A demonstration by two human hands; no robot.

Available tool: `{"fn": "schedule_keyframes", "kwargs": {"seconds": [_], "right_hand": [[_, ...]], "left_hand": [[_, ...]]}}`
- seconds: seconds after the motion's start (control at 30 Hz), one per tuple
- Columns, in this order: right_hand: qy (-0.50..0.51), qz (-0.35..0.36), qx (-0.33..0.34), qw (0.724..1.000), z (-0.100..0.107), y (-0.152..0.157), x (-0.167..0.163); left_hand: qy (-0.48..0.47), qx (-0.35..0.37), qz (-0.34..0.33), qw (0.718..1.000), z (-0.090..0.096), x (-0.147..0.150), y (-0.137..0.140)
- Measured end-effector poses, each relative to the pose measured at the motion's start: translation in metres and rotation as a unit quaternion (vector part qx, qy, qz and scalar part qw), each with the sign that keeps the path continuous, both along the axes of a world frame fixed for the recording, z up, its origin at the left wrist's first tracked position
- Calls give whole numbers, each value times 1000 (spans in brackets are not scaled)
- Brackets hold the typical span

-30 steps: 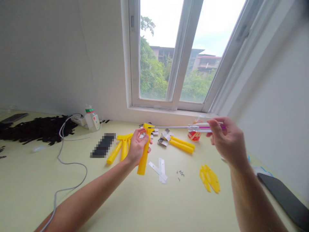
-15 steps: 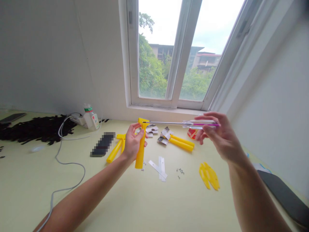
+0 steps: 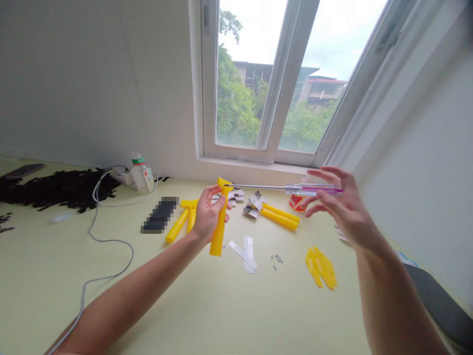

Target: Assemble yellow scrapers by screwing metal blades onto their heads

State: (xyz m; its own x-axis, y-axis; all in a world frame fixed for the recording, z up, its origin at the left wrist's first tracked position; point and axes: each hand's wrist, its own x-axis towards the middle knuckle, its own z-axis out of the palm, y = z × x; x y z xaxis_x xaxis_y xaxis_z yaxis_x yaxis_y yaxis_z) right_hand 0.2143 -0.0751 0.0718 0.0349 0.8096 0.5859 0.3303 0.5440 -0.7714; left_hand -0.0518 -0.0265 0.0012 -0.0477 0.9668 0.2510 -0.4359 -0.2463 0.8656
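My left hand (image 3: 211,211) is wrapped around a yellow plastic T-shaped handle (image 3: 218,231), held upright above the table with its wide head at the top. In my right hand (image 3: 342,199) is a screwdriver (image 3: 295,189) with a clear and purple grip. Thumb and fingers touch the grip, while some fingertips are lifted and spread. The shaft lies level and its dark tip meets the head of the yellow handle; whether a screw sits there I cannot make out. Below are white flat strips (image 3: 248,256), several small screws (image 3: 277,260) and yellow flat plastic pieces (image 3: 321,267).
More yellow handles (image 3: 177,227) lie left of my left hand, others (image 3: 281,217) behind, beside printed card pieces (image 3: 254,204). A pixelated dark object (image 3: 160,215), a bottle (image 3: 142,172), a grey cable (image 3: 107,240) and a black pile (image 3: 55,190) are on the left. The window is behind.
The view has shifted slightly. My right fingers have changed position on the screwdriver's grip and spread more. The tip stays at the yellow handle's head, and my left hand keeps its hold.
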Motion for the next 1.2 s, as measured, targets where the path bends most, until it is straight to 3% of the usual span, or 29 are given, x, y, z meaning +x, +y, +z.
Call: {"fn": "schedule_keyframes", "kwargs": {"seconds": [0.07, 0.17, 0.2, 0.3, 0.33, 0.47, 0.5, 0.6, 0.63, 0.73, 0.77, 0.9, 1.03, 1.17, 1.2], "right_hand": [[-7, -16, 11, 1000, 0, -1, 0], [-24, -148, 31, 988, -2, 0, 1], [-28, -142, 18, 989, -3, 1, 1], [-18, -9, -18, 1000, -3, 2, 2], [-18, -1, -13, 1000, -2, 2, 2], [-44, -150, 21, 987, -2, 3, 3], [-48, -138, 12, 989, -2, 4, 4], [-31, -7, -25, 999, -3, 6, 8], [-28, -3, -23, 999, -3, 7, 9], [-39, -103, -2, 994, -4, 7, 9], [-43, -104, -6, 994, -3, 6, 9], [-27, 9, -3, 1000, -3, 4, 3], [-45, -113, 18, 992, -5, 7, 0], [-35, 21, -19, 999, -5, 9, 1], [-35, 22, -14, 999, -5, 8, 1]], "left_hand": [[7, -9, -4, 1000, -5, 1, 1], [14, -17, -18, 1000, -13, 4, 3], [16, -21, -19, 999, -16, 5, 3], [25, -36, -14, 999, -21, 7, 3], [27, -38, -14, 999, -21, 7, 3], [25, -33, -23, 999, -20, 7, 3], [23, -35, -21, 999, -19, 7, 2], [21, -44, -12, 999, -17, 7, 2], [22, -44, -12, 999, -16, 6, 3], [25, -36, -15, 999, -15, 6, 3], [24, -35, -13, 999, -14, 6, 2], [22, -44, -10, 999, -12, 5, 2], [20, -45, -8, 999, -11, 4, 3], [19, -44, 1, 999, -11, 2, 5], [20, -42, 0, 999, -10, 2, 5]]}}
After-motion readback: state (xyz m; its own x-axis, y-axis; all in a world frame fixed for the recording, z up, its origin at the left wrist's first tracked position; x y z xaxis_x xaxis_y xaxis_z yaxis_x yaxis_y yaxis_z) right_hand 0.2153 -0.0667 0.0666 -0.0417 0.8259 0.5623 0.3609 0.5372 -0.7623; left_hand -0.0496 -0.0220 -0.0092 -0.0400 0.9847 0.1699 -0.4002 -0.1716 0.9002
